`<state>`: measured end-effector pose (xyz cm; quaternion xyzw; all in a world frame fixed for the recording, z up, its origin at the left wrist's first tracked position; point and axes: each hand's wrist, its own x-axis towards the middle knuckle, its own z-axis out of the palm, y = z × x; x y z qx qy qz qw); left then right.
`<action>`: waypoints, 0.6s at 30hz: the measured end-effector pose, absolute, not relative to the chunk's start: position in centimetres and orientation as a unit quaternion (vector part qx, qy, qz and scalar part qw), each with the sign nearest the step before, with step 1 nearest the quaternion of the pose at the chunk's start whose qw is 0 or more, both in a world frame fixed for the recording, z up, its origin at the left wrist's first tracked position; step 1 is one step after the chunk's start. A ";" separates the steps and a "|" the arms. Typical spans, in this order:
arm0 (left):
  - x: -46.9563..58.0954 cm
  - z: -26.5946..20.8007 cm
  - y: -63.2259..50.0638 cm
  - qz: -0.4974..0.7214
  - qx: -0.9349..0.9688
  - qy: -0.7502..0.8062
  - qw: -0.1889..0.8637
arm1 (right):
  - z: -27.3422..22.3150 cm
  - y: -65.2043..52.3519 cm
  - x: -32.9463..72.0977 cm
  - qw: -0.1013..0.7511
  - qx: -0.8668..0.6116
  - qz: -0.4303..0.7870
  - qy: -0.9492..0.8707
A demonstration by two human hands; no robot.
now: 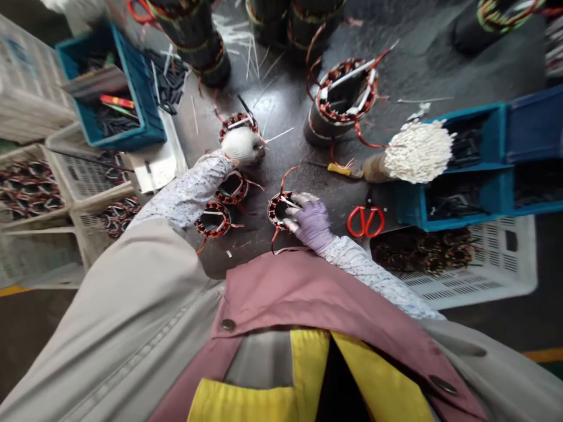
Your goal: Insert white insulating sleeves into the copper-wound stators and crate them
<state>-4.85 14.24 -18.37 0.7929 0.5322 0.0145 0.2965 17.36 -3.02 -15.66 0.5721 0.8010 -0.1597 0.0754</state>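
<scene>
My left hand (pixel 241 145), in a white glove, is closed over the near side of a wire-wound motor stator (pixel 240 120); its fingertips are partly hidden. In a purple and white glove, my right hand (pixel 312 221) grips the right rim of another small stator (pixel 276 211), with fingers at its opening. A white strip lies across that stator's top, and orange-red leads stick out from it. Two more small stators, an upper one (pixel 233 187) and a lower one (pixel 213 220), stand below my left hand.
A larger stator (pixel 343 97) stands farther back. Red-handled scissors (pixel 366 220), a yellow-handled tool (pixel 339 169) and a bundle of white sticks (pixel 420 151) lie to the right. Blue bins (pixel 466 176) and a blue crate (pixel 121 88) flank the table. Stacked stators (pixel 189 35) stand at the back.
</scene>
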 end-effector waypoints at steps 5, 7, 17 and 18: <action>-5.9 -18.7 12.1 -0.085 0.756 0.581 0.290 | -16.7 -0.8 15.8 0.155 0.592 -0.109 0.784; -6.2 -17.8 10.4 -0.099 0.726 0.622 0.276 | -17.8 0.5 15.7 0.138 0.580 -0.136 0.792; -1.2 -17.3 2.2 -0.025 0.870 0.404 0.279 | -17.6 -3.9 19.7 -0.006 0.622 -0.163 0.765; -0.3 -17.5 2.5 -0.036 0.887 0.370 0.272 | -17.3 -4.4 19.9 0.016 0.614 -0.156 0.773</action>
